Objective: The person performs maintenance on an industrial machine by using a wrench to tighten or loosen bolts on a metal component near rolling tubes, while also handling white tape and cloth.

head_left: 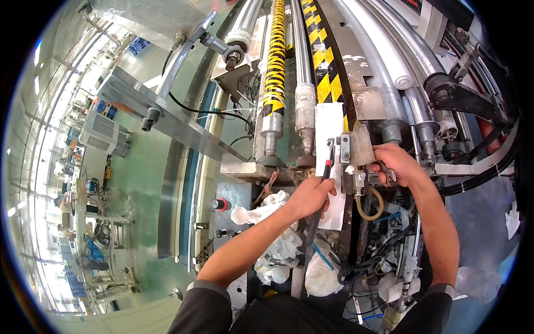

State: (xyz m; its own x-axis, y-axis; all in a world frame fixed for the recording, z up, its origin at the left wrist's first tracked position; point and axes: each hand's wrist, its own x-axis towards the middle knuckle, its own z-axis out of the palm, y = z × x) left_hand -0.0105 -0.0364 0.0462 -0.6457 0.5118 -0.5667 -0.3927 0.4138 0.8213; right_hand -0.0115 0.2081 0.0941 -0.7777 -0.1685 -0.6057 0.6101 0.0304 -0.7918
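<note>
My left hand (pixel 312 197) is closed around a slim tool with a black and red handle (pixel 327 167). Its small metal head points away from me, beside a metal block (pixel 345 147); its exact kind is hard to make out. In my right hand (pixel 397 165) is a metal open-end wrench (pixel 388 175), its jaws showing below the fingers. That hand sits just right of a brownish cylinder (pixel 362 146) fixed to the machine. Between my hands are a metal fitting (pixel 359 179) and a looped tan hose (pixel 380 210). A white paper strip (pixel 330 119) lies under the left-hand tool.
Long rollers run away from me, including a yellow-and-black wrapped one (pixel 275 67) and a white one (pixel 384 47). Crumpled white cloths (pixel 272 253) lie near my left forearm. Cables (pixel 384 250) tangle below my right hand. A metal beam (pixel 167 119) juts out at left.
</note>
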